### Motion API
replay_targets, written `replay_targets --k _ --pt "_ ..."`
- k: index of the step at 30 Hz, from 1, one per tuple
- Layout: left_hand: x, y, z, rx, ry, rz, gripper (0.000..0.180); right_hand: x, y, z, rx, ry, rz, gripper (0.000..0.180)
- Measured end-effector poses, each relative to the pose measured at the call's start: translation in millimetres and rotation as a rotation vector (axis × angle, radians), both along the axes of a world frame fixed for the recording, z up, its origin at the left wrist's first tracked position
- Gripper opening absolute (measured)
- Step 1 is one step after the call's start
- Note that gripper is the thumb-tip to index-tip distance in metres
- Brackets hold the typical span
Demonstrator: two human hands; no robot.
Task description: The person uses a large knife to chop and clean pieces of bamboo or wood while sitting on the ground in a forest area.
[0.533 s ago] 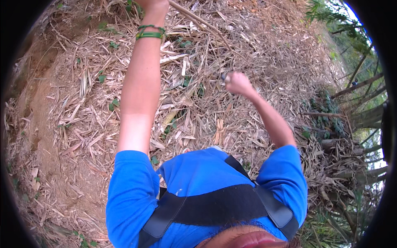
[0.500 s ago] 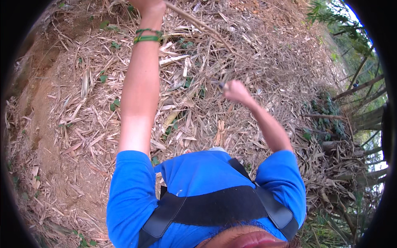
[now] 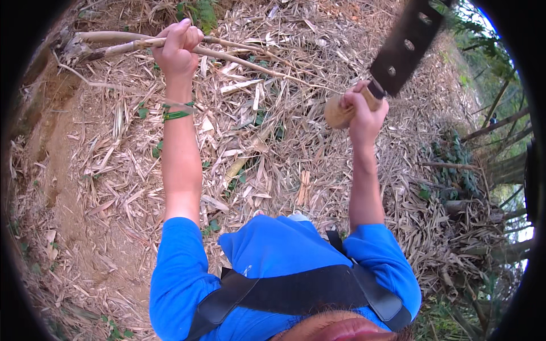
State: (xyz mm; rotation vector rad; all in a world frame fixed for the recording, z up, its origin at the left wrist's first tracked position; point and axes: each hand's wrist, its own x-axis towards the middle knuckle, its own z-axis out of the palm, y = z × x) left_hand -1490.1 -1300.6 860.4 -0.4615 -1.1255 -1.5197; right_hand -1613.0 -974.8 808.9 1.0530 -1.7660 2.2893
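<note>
My left hand (image 3: 178, 48), out in front at the upper left, is closed round a thin dry forked branch (image 3: 125, 48). The branch's thick, knotty end (image 3: 74, 48) lies to the left of the hand, and its slender stems run off to the right. In my right hand (image 3: 367, 116) is a machete, gripped by its thick pale wooden handle (image 3: 339, 112). Its broad dark blade (image 3: 400, 54) has a row of holes and points up and to the right, slightly blurred. The blade is apart from the branch, and its far tip is cut off by the frame's upper edge.
Dry leaves and bamboo litter (image 3: 256, 187) cover the ground below my hands. Bare brown soil (image 3: 62, 165) slopes along the left. At the right stand green plants (image 3: 455, 165) and bamboo stalks (image 3: 500, 170). A small fern (image 3: 205, 14) grows beyond my left hand.
My left hand has come back nearer and leftward, bringing the branch's knotty end into view. My right hand has swung up and to the right, and the machete blade now shows plainly.
</note>
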Motion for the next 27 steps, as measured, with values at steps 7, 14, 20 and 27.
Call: replay_targets --k 7,14,20,27 --pt "-49 30 -68 -0.080 -0.348 0.348 0.037 26 -71 -315 0.882 -0.465 0.155 0.010" --pt "28 -22 -111 0.859 -0.321 0.731 0.032 56 -67 -279 0.267 -1.394 0.567 0.009" --pt "72 -26 -192 1.221 0.025 0.689 0.038 51 -63 -265 0.711 -0.820 0.272 0.005" --pt "74 -26 -139 1.048 0.101 0.528 0.048 -5 -63 -79 0.340 -0.218 0.059 0.005"
